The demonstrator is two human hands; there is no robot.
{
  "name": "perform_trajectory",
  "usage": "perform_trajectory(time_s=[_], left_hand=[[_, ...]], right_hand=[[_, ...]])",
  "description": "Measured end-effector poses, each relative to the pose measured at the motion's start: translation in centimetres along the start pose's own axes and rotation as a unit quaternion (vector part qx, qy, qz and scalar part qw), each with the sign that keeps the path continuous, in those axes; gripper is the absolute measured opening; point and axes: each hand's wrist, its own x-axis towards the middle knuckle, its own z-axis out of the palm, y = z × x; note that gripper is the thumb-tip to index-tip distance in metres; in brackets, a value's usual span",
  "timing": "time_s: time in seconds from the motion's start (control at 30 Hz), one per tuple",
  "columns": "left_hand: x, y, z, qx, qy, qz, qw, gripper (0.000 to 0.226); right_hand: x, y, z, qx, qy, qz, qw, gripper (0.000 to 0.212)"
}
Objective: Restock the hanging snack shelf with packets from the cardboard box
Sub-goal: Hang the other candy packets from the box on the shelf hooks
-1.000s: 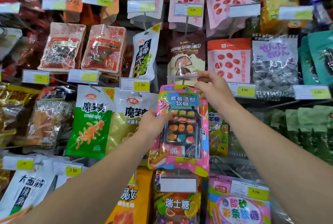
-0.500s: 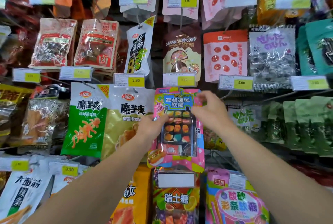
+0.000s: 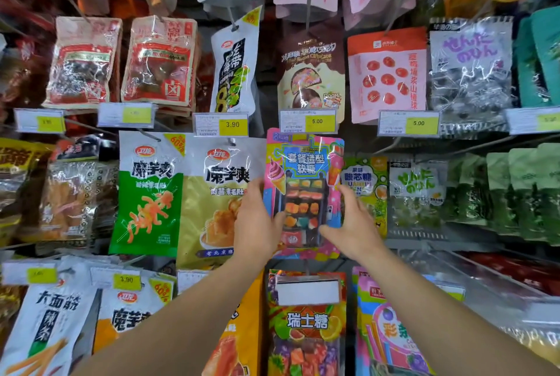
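The hanging shelf (image 3: 424, 242) is packed; my pink gummy packet (image 3: 304, 194) hangs under the 5.00 tag (image 3: 308, 121). My left hand (image 3: 257, 224) and right hand (image 3: 353, 227), fingers straight, press its sides; I should square it gently.

Pink candy packet (image 3: 304, 191) hanging below a yellow 5.00 price tag (image 3: 308, 121), between a gold packet (image 3: 216, 200) and a green-yellow packet (image 3: 365, 185). Left hand (image 3: 256, 221) touching its left edge, right hand (image 3: 353, 224) at its right edge, fingers straight.
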Motion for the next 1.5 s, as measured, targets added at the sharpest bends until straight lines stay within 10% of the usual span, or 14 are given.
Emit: perform_trajectory(time_s=[0.33,1.17,1.5], left_hand=[[-0.1,-1.3,-0.6,0.044,-0.167,-0.011,0.985,0.085],[-11.0,-6.7,-13.7,0.023,-0.246,0.008,0.969,0.057],[-28.4,-13.4,-24.2,0.126,-0.398,-0.070,0.906,0.058]], right_hand=[[-1.2,0.1,0.8,0.031,0.013,0.017,0.999,0.085],[-18.6,-8.2,5.5,-0.139,-0.022,0.061,0.988,0.068],[-38.8,-10.1,13.6,-0.149,-0.223,0.150,0.952,0.068]])
